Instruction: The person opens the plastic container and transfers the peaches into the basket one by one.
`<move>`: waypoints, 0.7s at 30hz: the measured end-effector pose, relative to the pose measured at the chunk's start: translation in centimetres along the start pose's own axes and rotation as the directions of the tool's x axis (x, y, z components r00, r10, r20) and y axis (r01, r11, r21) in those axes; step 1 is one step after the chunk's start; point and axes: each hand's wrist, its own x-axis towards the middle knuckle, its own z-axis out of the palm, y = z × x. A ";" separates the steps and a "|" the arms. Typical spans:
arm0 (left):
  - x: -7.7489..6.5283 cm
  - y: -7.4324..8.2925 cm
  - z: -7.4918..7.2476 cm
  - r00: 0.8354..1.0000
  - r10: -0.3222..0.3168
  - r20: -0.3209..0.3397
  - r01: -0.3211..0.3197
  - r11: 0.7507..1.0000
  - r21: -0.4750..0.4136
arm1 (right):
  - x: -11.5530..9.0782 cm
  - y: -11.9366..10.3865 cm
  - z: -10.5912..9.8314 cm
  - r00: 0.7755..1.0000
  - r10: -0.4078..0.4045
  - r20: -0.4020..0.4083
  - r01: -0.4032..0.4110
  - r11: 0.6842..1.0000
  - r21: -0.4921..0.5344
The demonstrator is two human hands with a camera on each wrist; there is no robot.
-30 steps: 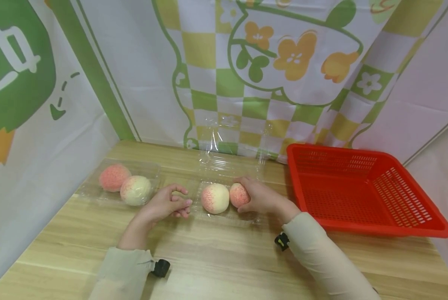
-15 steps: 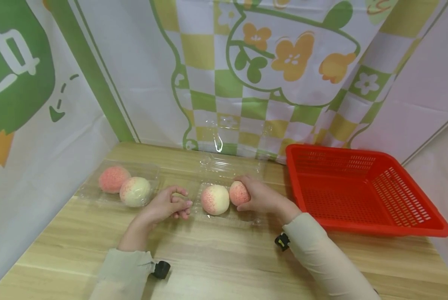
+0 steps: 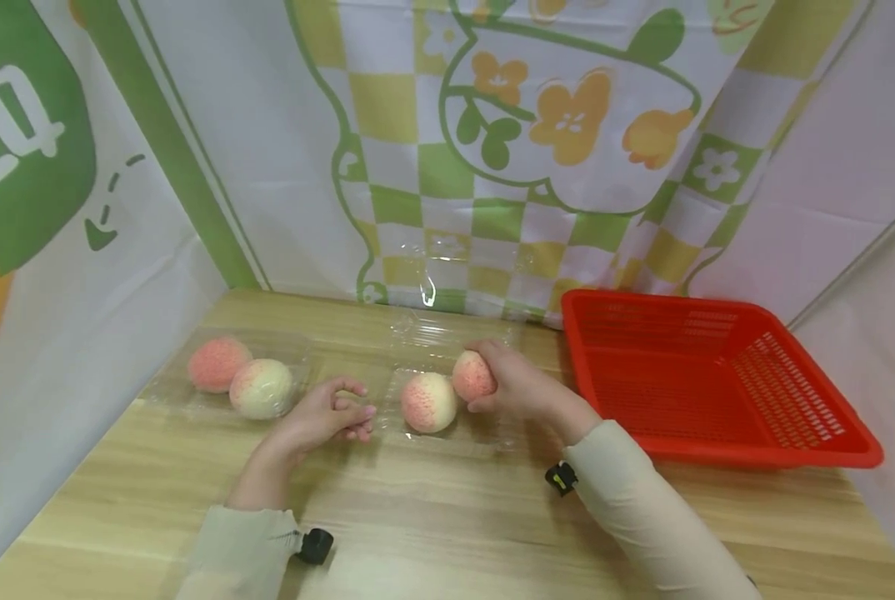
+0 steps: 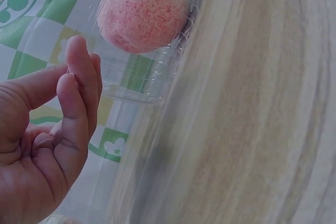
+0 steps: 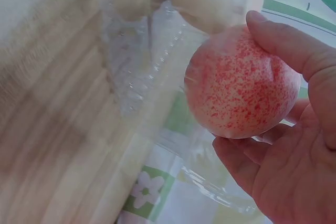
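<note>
One pink, speckled ball point(image 5: 239, 87) gripped by right fingers point(image 5: 236, 163); left fingers point(image 4: 73, 106) loosely curled, empty.

A matt, finely grained skin is shown by the held pink-speckled ball point(image 5: 241, 85) and by the cream-and-pink ball point(image 3: 428, 403) beside it. Glossy glints are thrown by the thin, ridged plastic of the open clear box point(image 3: 432, 329). The red basket point(image 3: 755, 454) is moulded in smooth, slightly shiny plastic. The tabletop point(image 3: 432, 517) is faced in smooth, faintly lustrous wood grain; the backdrop point(image 3: 387, 108) is made of creased, printed cloth.
</note>
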 end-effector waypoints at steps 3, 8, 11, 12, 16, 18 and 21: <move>-0.1 0.0 -0.1 1.000 -0.007 -0.001 0.007 1.000 0.012 | 0.0 -0.3 -0.5 1.000 -0.006 -0.004 0.006 1.000 -0.015; 0.0 0.3 -0.3 1.000 -0.023 0.014 0.023 1.000 0.015 | -0.4 -0.8 -1.5 0.999 -0.013 -0.032 0.012 1.000 -0.027; 0.1 0.5 -0.3 0.999 -0.028 0.024 0.028 1.000 0.006 | -0.5 -1.0 -1.9 0.998 -0.037 -0.040 0.035 0.999 -0.038; 0.1 0.5 -0.3 0.999 -0.029 0.027 0.029 1.000 0.003 | -0.6 -1.1 -2.0 0.998 -0.047 -0.042 0.045 0.998 -0.035; 0.1 0.6 -0.4 0.998 -0.029 0.050 0.031 0.999 -0.027 | -0.9 -1.5 -2.8 0.996 -0.069 -0.053 0.067 0.997 -0.038; 0.0 0.6 -0.5 0.997 -0.034 0.070 0.038 0.998 -0.052 | -1.1 -1.8 -3.2 0.996 -0.073 -0.058 0.071 0.997 -0.040; 0.2 0.6 -0.7 0.993 -0.042 0.106 0.051 0.995 -0.086 | -1.3 -2.1 -3.9 0.995 -0.075 -0.064 0.071 0.995 -0.064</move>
